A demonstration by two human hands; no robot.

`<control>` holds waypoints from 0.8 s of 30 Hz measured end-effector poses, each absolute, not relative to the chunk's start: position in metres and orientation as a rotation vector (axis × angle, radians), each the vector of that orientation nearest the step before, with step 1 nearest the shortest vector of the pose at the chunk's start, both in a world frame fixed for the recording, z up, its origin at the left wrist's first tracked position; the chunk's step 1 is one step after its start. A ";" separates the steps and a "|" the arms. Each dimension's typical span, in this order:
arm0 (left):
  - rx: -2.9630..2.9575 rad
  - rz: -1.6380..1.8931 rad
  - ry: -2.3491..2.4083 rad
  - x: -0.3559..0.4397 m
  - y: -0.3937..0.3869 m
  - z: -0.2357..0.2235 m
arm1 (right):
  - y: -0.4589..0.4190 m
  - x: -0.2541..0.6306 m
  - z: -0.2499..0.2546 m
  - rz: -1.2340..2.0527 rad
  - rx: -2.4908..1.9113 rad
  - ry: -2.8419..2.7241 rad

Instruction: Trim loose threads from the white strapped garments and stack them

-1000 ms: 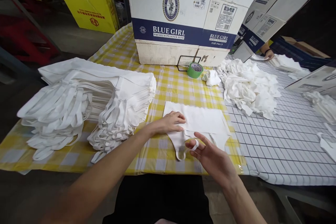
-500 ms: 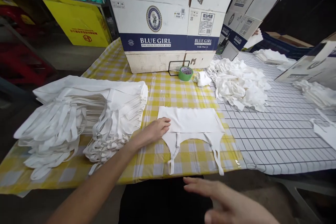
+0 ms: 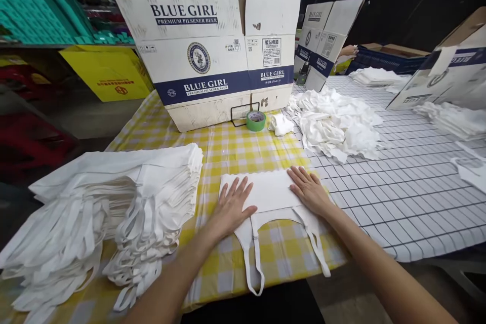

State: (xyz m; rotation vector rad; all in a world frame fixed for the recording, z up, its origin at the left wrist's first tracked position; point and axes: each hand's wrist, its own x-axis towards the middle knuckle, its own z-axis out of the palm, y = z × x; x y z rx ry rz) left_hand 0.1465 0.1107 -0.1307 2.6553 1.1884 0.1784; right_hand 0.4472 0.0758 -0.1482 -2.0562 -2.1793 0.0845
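A white strappy garment (image 3: 269, 191) lies flat on the yellow checked tablecloth (image 3: 228, 147), its straps hanging toward me over the table's edge. My left hand (image 3: 231, 204) rests flat on the garment's left side with fingers spread. Flat on its right side lies my right hand (image 3: 309, 190), fingers stretched out. Neither hand holds anything.
A tall stack of folded white garments (image 3: 110, 197) sits at the left. A loose heap of white garments (image 3: 336, 124) lies on the grid-patterned cloth (image 3: 410, 187) to the right. Behind stand a Blue Girl carton (image 3: 197, 55), green tape roll (image 3: 255, 120), more cartons (image 3: 322, 35) and another person's hand (image 3: 349, 50).
My right hand came up from below the table's edge and landed flat on the garment's right side. My left hand slid onto the garment and spread. The view tilted upward.
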 end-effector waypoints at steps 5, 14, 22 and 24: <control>2.563 0.098 1.543 0.127 0.109 -0.137 | 0.070 0.469 -0.149 0.125 -2.189 -2.052; 2.705 0.246 1.335 0.194 0.120 -0.134 | 0.093 0.406 -0.143 0.126 -1.913 -2.211; 2.597 0.185 1.693 0.125 0.125 -0.138 | 0.071 0.463 -0.146 0.123 -2.179 -2.052; 2.630 0.227 1.709 0.128 0.111 -0.135 | 0.064 0.455 -0.141 0.129 -2.187 -2.007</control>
